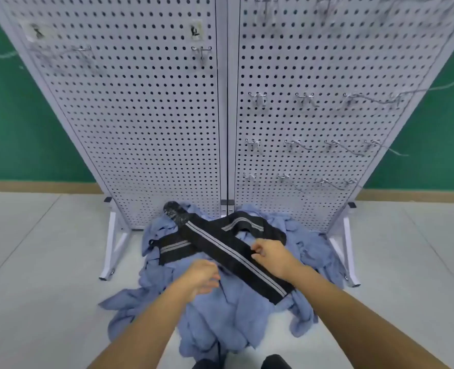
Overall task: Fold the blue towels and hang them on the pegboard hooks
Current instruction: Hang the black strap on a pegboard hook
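A heap of crumpled blue towels (220,320) lies on the floor at the foot of a white pegboard (146,123). Across the heap lies a long black strap (233,259) with grey stripes, crossed over itself. My right hand (269,255) pinches the strap's upper edge near its middle. My left hand (203,278) hovers with curled fingers just left of the strap, over the towels; whether it holds cloth is unclear. Metal hooks (300,146) stick out in rows on the right panel.
The pegboard stands on white angled feet (111,251) at both sides of the heap. One more hook (201,53) sits high on the left panel. A green wall (20,115) is behind, pale floor tiles (47,288) all around. Dark shoes (273,362) show at the bottom edge.
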### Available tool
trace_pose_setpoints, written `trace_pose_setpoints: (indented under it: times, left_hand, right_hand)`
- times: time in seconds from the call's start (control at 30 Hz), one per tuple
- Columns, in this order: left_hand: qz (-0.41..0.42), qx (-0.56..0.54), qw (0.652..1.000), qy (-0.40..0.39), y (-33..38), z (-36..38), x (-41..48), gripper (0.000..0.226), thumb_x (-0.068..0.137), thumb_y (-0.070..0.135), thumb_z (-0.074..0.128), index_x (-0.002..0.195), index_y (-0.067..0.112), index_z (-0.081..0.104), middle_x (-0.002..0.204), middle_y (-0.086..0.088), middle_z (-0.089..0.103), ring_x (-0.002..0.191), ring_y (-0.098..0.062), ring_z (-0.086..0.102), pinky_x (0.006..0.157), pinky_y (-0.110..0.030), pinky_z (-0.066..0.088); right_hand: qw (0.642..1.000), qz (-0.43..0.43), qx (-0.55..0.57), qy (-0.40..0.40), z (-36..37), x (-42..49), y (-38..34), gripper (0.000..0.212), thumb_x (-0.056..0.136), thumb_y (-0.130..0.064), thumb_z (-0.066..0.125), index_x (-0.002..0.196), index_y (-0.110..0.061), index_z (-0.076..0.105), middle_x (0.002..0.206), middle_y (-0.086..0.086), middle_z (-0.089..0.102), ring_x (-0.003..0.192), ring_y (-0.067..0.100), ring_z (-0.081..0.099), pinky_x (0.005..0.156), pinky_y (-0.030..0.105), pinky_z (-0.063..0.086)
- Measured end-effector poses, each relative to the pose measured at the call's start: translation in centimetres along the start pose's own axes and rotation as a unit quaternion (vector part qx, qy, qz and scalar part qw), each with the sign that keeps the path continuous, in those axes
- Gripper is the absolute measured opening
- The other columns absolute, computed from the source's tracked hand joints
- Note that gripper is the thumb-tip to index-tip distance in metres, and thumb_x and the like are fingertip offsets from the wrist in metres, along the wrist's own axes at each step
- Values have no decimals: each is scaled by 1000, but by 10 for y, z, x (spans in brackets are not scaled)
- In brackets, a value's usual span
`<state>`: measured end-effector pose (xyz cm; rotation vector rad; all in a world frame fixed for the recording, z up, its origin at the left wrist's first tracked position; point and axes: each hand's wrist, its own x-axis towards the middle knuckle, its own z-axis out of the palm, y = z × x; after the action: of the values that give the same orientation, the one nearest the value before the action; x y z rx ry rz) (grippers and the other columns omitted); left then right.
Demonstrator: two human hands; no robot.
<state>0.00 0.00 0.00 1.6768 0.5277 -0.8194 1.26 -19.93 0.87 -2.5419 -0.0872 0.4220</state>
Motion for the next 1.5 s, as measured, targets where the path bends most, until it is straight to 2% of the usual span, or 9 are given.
trace_pose_setpoints:
  times: [0.27, 0.4, 0.5, 0.73, 0.9, 1.07, 1.2, 1.33, 1.5]
  left_hand:
    - [-47, -170, 984, 31, 5, 25, 26, 15, 93, 10, 56, 108, 5, 56, 113, -13, 59, 106, -27, 57, 84, -33, 43]
    - [-36, -215, 974, 68, 12, 20, 16, 9, 90, -1, 57, 93, 6, 53, 96, -12, 59, 91, -26, 58, 73, -32, 42]
    - [55, -251, 960, 111, 30, 16, -10, 36, 86, -8, 60, 110, 11, 41, 84, -11, 58, 70, -21, 54, 64, -29, 43]
    - [300, 87, 938, 152, 88, 5, -79, 30, 78, 11, 77, 105, 11, 63, 65, 4, 50, 63, -9, 50, 61, -10, 42]
    - [377, 268, 868, 181, 115, 23, -121, 25, 79, 25, 75, 74, 26, 50, 86, 4, 47, 84, -16, 46, 68, -25, 34]
    - [370, 268, 881, 127, 134, 58, -144, 13, 92, 15, 59, 103, 10, 54, 97, -8, 60, 87, -23, 57, 70, -28, 45]
    - [272, 31, 957, 96, 140, 89, -151, 1, 92, 6, 58, 93, 5, 58, 104, -21, 66, 91, -32, 66, 69, -42, 59]
    - [211, -156, 965, 7, 142, 121, -155, 19, 93, 2, 56, 110, -4, 56, 104, -22, 65, 85, -28, 65, 61, -33, 56]
    - [155, -299, 939, -64, 149, 151, -136, 25, 91, -6, 54, 116, -11, 53, 94, -19, 64, 81, -26, 62, 64, -33, 53]
  right_hand:
    - [999, 36, -21, -2, 16, 27, -5, 46, 90, -23, 62, 130, -7, 49, 124, 10, 56, 119, 27, 51, 101, 29, 38]
    - [993, 68, 99, -1, 1, 32, -7, 22, 84, -11, 71, 104, -8, 62, 72, -9, 49, 78, 12, 54, 76, 17, 41]
    - [973, 60, 224, 7, -20, 24, -15, 17, 82, -2, 71, 84, -12, 57, 67, -6, 48, 62, 3, 45, 63, 8, 40]
    - [938, -50, 333, 81, -92, -16, -54, 24, 84, 2, 67, 73, -16, 57, 69, -4, 54, 58, -2, 50, 62, 9, 44]
    - [927, -107, 353, 67, -143, -57, -73, 19, 87, 3, 63, 78, -14, 59, 75, -2, 59, 70, 6, 55, 67, 11, 47]
    - [931, -85, 331, 125, -167, -92, -66, 21, 87, -1, 65, 107, -10, 63, 93, -2, 62, 85, 9, 59, 66, 9, 49]
    - [965, -49, 222, 130, -155, -116, -24, 53, 83, -14, 72, 132, -15, 52, 125, -2, 55, 109, 12, 52, 84, 18, 45]
    - [965, -58, 239, 89, -119, -132, 6, 79, 75, -23, 80, 141, -26, 35, 128, -12, 48, 117, 4, 47, 83, 6, 39]
    - [937, 17, 209, 278, -110, -127, 54, 43, 88, -19, 65, 128, -25, 54, 118, -14, 60, 111, 7, 57, 86, 18, 43]
